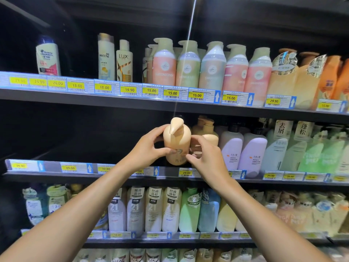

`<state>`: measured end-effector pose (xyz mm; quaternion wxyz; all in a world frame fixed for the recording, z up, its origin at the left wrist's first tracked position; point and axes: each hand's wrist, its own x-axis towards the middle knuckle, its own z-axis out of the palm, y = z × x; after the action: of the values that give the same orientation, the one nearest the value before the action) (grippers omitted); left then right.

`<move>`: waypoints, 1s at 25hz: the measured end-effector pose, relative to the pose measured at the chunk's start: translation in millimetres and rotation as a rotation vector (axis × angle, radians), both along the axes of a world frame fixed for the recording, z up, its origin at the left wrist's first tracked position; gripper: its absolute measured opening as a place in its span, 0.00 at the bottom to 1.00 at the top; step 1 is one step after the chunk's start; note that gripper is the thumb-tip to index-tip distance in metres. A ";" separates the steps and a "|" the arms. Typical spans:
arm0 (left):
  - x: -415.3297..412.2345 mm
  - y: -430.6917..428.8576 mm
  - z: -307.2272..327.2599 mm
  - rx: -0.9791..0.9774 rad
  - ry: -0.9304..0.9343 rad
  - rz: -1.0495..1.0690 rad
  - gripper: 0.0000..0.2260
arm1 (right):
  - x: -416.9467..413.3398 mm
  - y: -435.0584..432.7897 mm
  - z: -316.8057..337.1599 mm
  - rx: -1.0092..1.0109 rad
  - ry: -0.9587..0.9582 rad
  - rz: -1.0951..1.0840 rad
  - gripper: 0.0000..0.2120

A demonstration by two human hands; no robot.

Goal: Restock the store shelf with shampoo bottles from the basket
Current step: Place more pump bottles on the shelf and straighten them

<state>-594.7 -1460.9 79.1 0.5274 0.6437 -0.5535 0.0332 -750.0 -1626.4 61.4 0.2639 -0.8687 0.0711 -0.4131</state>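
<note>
At the shelf (56,177), bottle (176,140) gripped between both hands (149,148) (206,157).

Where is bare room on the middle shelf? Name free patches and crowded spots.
Free: the dark middle shelf from its left end to the peach plastic pump bottle gripped by the left hand and right hand. Crowded: right of it, lilac bottles and green bottles stand packed.

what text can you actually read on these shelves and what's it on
"PANTENE": pale bottle, top row.
"LUX": gold bottle beside it.
"25.90", "26.00", "18.00", "19.90", "15.00", "29.90": top tags.
"49.00", "32.90", "29.00": middle tags.
"去屑": neck tag, middle row.
"21": white bottles, lower row.
Label on the held bottle: too blurred.
Lowest tags and most other labels: too blurred.
</note>
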 end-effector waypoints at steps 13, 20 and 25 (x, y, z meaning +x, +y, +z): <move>9.9 -19.5 -0.4 0.100 0.179 -0.031 0.25 | 4.7 -3.2 -13.2 -0.019 -0.006 -0.111 0.25; 14.9 -31.0 -1.8 0.159 0.282 0.001 0.27 | 0.8 -9.7 -29.7 0.046 0.018 -0.077 0.22; 16.2 -37.0 -0.8 0.191 0.309 0.024 0.25 | 2.1 -15.4 -37.7 0.022 0.048 -0.070 0.19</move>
<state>-578.5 -1497.9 78.3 0.5424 0.6948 -0.4586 -0.1124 -747.9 -1641.7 23.7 0.2569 -0.8724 0.1120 -0.4004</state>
